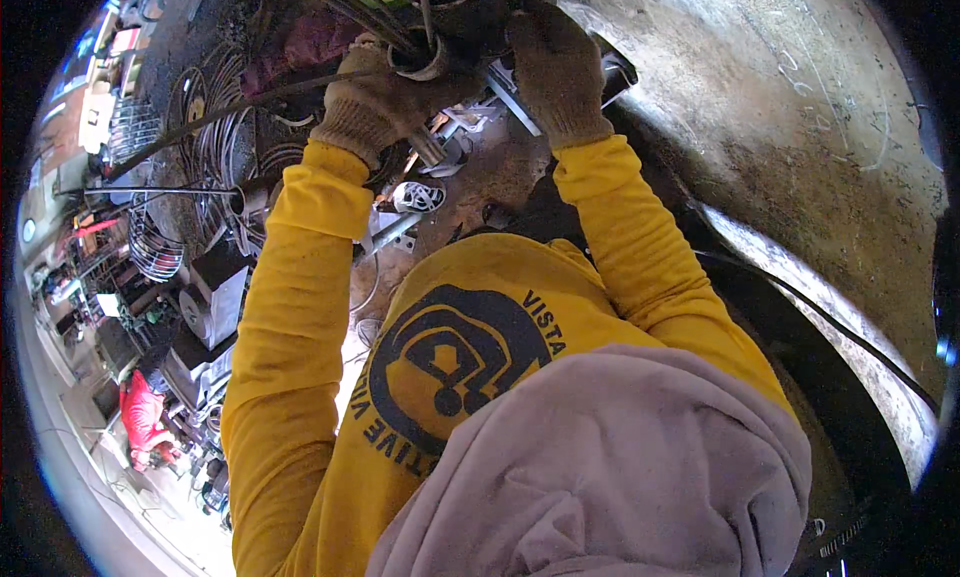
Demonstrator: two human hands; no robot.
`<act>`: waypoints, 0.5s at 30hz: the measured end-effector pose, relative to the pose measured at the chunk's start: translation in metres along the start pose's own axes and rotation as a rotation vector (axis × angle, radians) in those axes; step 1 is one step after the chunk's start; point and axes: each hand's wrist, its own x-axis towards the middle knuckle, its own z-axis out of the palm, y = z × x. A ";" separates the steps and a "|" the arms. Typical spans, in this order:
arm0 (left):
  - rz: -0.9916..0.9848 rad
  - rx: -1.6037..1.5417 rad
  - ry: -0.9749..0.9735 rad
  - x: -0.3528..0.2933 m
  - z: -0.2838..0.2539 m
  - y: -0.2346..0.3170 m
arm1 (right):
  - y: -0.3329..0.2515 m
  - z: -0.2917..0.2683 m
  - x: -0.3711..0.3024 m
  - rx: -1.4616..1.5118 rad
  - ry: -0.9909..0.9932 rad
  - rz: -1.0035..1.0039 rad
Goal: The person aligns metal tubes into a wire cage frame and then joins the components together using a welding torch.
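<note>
My left hand (362, 102), in a brown knit work glove, is at the top of the head view against a short metal tube (424, 65) with thin metal rods (352, 9) standing in it. The tube covers most of that hand's fingers, so their grip does not show. My right hand (556, 75), gloved the same way, is raised to the right of it. Its fingers curl in beside a dark, round-mouthed pipe piece (462, 15); whatever they close on is hidden. A metal bar (515, 102) slants just below, between my hands.
A large, rusty metal plate (790, 87) with chalk marks rises on the right, and a black cable (835, 322) runs along it. Coiled wire (210, 112) hangs on the left. Beyond it is a cluttered workshop where a person in red (145, 412) bends down.
</note>
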 end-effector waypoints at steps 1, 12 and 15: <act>-0.002 0.000 0.001 -0.001 -0.001 -0.003 | -0.003 -0.001 0.000 -0.012 -0.046 0.081; 0.070 0.574 0.014 -0.002 0.001 -0.007 | -0.017 0.008 -0.001 -0.071 0.025 0.176; 0.116 0.499 0.124 -0.004 0.010 -0.024 | -0.009 0.021 0.008 -0.068 0.086 0.058</act>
